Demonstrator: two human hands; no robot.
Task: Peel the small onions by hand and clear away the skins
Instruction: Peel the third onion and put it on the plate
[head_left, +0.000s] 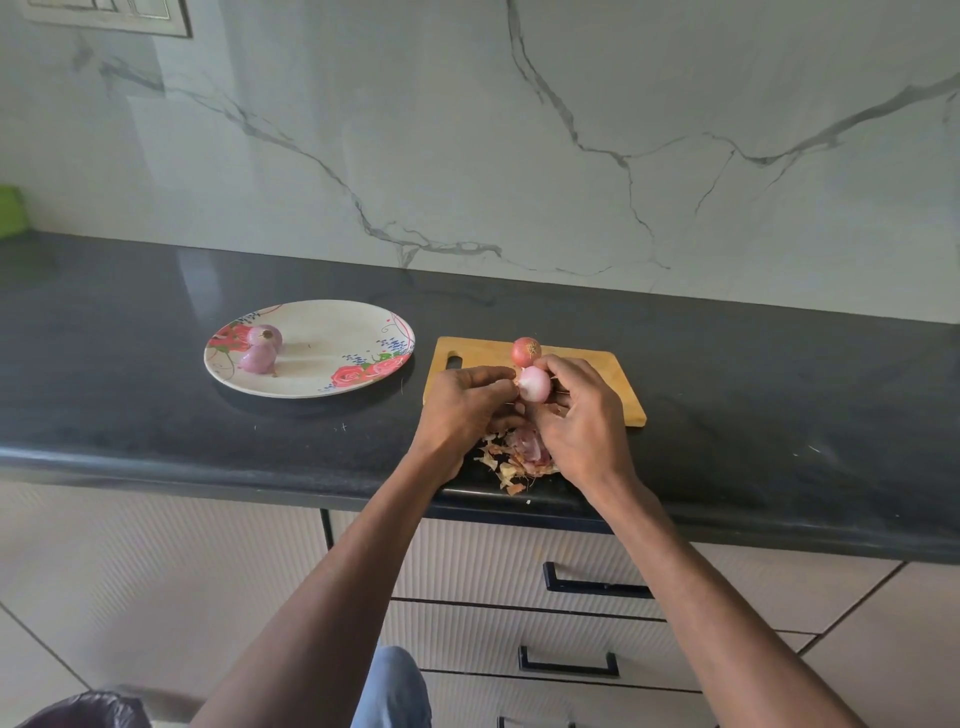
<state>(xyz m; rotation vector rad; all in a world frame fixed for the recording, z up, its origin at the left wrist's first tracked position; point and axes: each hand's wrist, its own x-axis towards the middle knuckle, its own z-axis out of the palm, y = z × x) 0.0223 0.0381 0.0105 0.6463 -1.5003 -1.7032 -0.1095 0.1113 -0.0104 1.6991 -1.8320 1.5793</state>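
Starting nearest, we see two bare forearms reaching up from the bottom edge over three drawer fronts, two of them with dark handles (597, 584) in full view. On the black countertop (156, 415), right at its front edge, lies one heap of papery onion skins (519, 454), partly under the hands.

Above that heap we count two hands meeting around one pale, mostly peeled onion (534, 383). The left hand (460, 410) has its fingers curled, fingertips pinching at the onion's left end, where a shred of skin shows. The right hand (582, 410) curls round the onion from the right and underneath, cradling it. The onion is held over the near edge of one wooden cutting board (597, 374).

Just behind it, one unpeeled reddish onion (525, 352) sits on the board.

To the left, well apart from the board, one floral plate (332, 332) carries two peeled purple onions (262, 348), touching each other near its left rim.

Farthest back rises the marble-patterned wall (519, 130).
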